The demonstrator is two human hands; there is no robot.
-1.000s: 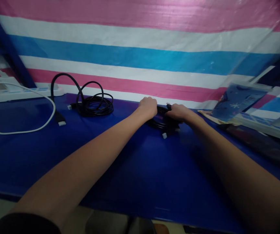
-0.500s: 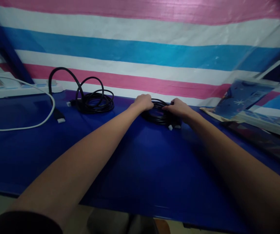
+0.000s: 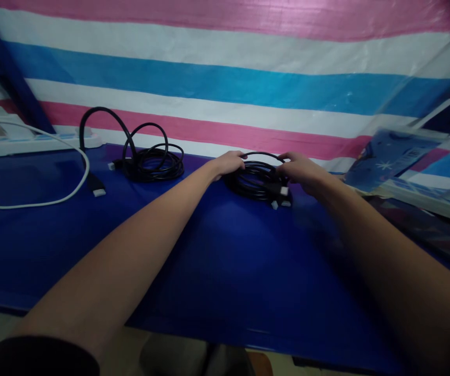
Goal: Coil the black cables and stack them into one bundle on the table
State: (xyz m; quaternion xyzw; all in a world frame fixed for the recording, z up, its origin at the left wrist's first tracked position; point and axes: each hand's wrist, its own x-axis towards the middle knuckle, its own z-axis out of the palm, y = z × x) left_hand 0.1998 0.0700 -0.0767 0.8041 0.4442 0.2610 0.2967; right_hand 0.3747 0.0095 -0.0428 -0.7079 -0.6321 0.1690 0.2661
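Observation:
A coiled black cable (image 3: 247,191) lies on the blue table near the striped backdrop, its pale-tipped plugs (image 3: 284,191) at the front right of the coil. From the left, my left hand (image 3: 229,163) is closed on the coil's side. My right hand (image 3: 298,169) is closed on the opposite side, by the plugs. One thin strand arches up between the two hands, above the other turns. The fingertips are partly hidden behind the hands and the cable.
Another black cable (image 3: 158,167) is coiled to the left, its plug (image 3: 97,187) on the table. Farther left are a white power strip (image 3: 48,143) and a white cord (image 3: 68,196). A blue packet (image 3: 383,159) leans among flat items at right.
A strand of the cable has risen into an arch between my hands. Another plug now shows above the two at the coil's front right. My right hand has shifted slightly right.

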